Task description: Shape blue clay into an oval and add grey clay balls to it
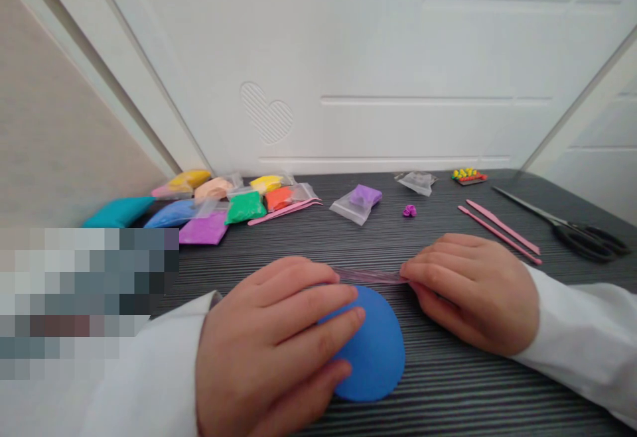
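Both hands are down on the dark striped worktop [478, 390]. My left hand [269, 351] lies open, pressing over a round blue clay disc [381, 351], while my right hand [470, 291] pinches the end of a translucent pink plastic strip [368, 276] just above the disc. Bagged coloured clay packets [246, 205] lie well ahead.

Blue clay disc [373, 351] partly hidden under left hand [269, 351]; translucent strip [368, 276] end hidden by right hand [472, 291]; pixelated patch [84, 298] blurs lower left; bits on far tray [468, 176] too small to tell.
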The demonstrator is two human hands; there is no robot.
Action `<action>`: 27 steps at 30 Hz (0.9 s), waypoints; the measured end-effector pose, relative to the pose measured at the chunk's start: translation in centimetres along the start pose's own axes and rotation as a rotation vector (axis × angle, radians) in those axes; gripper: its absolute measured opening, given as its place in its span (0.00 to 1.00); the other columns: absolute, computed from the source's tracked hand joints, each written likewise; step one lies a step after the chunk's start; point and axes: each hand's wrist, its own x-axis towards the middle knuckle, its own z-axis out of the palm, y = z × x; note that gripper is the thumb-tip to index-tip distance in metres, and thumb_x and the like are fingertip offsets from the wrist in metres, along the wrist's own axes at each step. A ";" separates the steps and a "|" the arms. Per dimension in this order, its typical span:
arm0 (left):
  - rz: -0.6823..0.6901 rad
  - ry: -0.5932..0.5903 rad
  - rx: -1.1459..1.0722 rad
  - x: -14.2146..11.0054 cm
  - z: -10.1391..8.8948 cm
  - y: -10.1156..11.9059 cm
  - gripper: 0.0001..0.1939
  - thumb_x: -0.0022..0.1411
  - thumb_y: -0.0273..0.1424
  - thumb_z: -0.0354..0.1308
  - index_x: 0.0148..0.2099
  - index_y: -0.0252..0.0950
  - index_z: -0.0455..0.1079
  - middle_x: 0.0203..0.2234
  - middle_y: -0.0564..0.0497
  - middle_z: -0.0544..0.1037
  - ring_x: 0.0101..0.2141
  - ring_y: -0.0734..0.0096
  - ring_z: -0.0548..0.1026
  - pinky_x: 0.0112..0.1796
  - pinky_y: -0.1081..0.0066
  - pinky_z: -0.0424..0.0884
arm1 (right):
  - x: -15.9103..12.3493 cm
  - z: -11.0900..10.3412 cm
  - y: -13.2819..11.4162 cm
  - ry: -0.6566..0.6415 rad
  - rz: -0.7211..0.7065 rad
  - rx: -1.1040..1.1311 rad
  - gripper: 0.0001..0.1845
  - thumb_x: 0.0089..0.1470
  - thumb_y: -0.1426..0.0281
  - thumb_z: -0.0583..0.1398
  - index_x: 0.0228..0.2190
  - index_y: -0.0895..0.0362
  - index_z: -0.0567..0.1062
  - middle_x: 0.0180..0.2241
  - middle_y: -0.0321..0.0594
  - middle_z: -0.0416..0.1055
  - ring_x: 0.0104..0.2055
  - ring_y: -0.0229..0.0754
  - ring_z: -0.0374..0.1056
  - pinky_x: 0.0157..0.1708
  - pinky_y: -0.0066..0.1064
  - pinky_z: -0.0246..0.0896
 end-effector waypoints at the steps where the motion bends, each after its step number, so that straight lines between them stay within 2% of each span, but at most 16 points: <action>1: -0.028 0.035 0.013 0.1 0.0 -0.1 0.16 0.59 0.24 0.54 0.50 0.35 0.68 0.46 0.51 0.73 0.48 0.66 0.65 0.51 0.66 0.60 | 0.0 -0.1 0.0 0.003 -0.011 0.000 0.09 0.54 0.75 0.54 0.38 0.60 0.71 0.33 0.41 0.74 0.35 0.40 0.68 0.34 0.35 0.61; 2: -0.061 0.062 0.013 0.2 0.0 -0.2 0.17 0.57 0.20 0.53 0.49 0.35 0.68 0.45 0.50 0.73 0.47 0.67 0.65 0.50 0.66 0.61 | 0.0 -0.1 -0.1 0.002 -0.024 -0.002 0.09 0.54 0.75 0.54 0.37 0.61 0.71 0.33 0.42 0.74 0.35 0.40 0.69 0.34 0.35 0.61; 4: -0.142 0.082 -0.033 0.6 0.1 -0.5 0.17 0.56 0.17 0.52 0.48 0.36 0.68 0.42 0.50 0.72 0.44 0.69 0.66 0.48 0.67 0.65 | 0.0 -0.3 -0.2 -0.009 -0.053 -0.006 0.09 0.55 0.75 0.54 0.37 0.61 0.72 0.33 0.42 0.75 0.35 0.40 0.69 0.35 0.35 0.61; 7: -0.211 0.013 -0.162 1.1 0.2 -0.9 0.16 0.57 0.19 0.51 0.46 0.37 0.70 0.38 0.50 0.74 0.41 0.71 0.68 0.42 0.70 0.69 | 0.0 -0.5 -0.4 -0.022 -0.089 -0.013 0.09 0.56 0.75 0.53 0.37 0.62 0.72 0.34 0.42 0.75 0.35 0.39 0.70 0.36 0.35 0.62; 12: -0.173 -0.058 -0.239 1.1 0.2 -1.1 0.18 0.57 0.18 0.49 0.45 0.37 0.71 0.37 0.51 0.76 0.40 0.71 0.70 0.43 0.69 0.69 | -0.2 -0.5 -0.5 -0.040 -0.133 -0.034 0.12 0.59 0.76 0.50 0.40 0.62 0.72 0.36 0.42 0.75 0.37 0.40 0.70 0.37 0.37 0.62; 19: -0.197 -0.118 -0.249 1.0 0.0 -1.0 0.17 0.56 0.20 0.49 0.45 0.37 0.71 0.38 0.49 0.75 0.39 0.70 0.71 0.40 0.68 0.70 | -0.2 -0.5 -0.5 -0.101 -0.143 -0.023 0.15 0.61 0.73 0.48 0.45 0.59 0.71 0.37 0.42 0.74 0.39 0.42 0.69 0.38 0.39 0.61; 27: -0.169 -0.127 -0.250 1.1 -0.1 -1.0 0.17 0.56 0.20 0.49 0.44 0.37 0.72 0.38 0.49 0.76 0.40 0.68 0.70 0.43 0.66 0.68 | -0.2 -0.5 -0.6 -0.122 -0.132 0.042 0.17 0.57 0.72 0.51 0.46 0.61 0.71 0.42 0.43 0.73 0.43 0.44 0.66 0.42 0.42 0.58</action>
